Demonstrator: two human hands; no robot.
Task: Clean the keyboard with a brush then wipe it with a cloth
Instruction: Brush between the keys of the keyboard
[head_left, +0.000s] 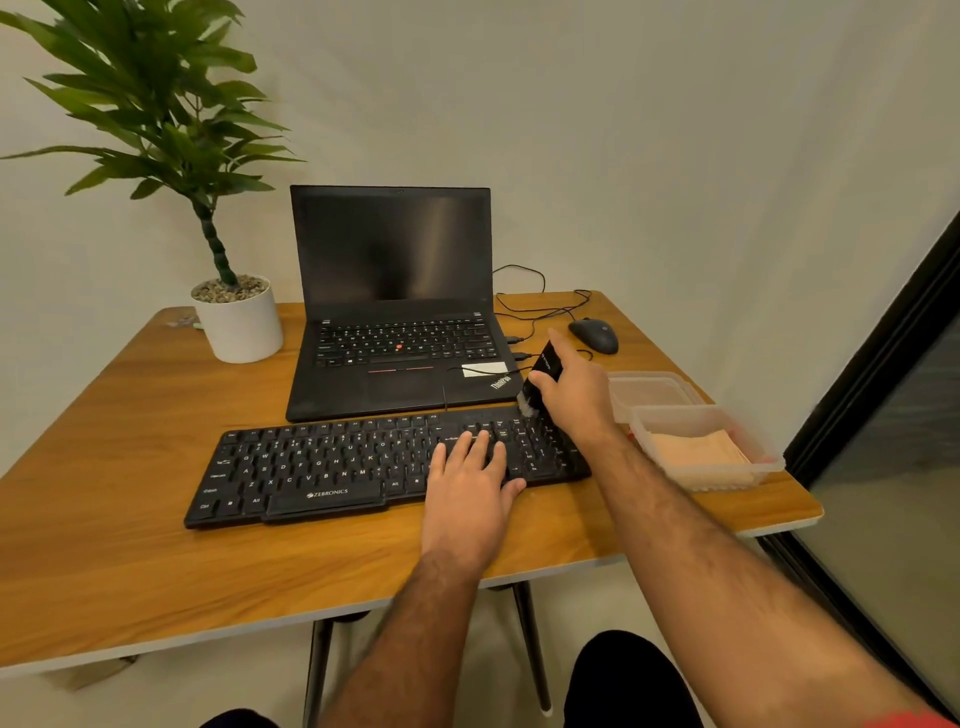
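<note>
Brushing is the step in hand: the right hand grips the black brush, bristles on the Zebronics keyboard's far-right corner, the left hand lies flat steadying it, and next come strokes leftward before fetching the cloth in the container.

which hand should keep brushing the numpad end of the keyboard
Right. The right hand already grips the brush, bristles on the keyboard top right corner; the left hand lies flat, steadying it.
</note>
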